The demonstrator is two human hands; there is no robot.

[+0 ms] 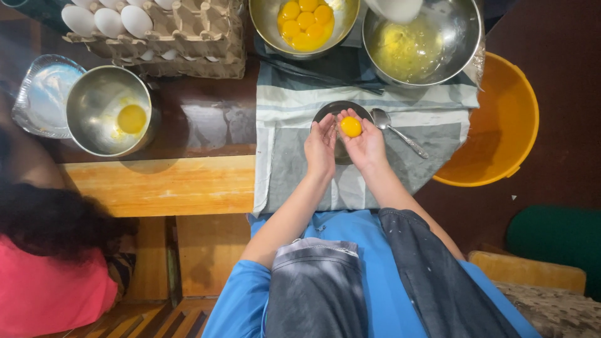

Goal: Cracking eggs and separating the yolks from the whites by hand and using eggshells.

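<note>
one egg yolk (350, 127) rests in the cupped right hand (365, 143) over a small bowl (327, 111); left hand (320, 147) fingers open, touching the right.

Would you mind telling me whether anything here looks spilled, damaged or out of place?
Nothing looks spilled. The right hand cradles a bare egg yolk over a small dark bowl, with the left hand alongside. The spoon lies on the striped cloth.
</note>
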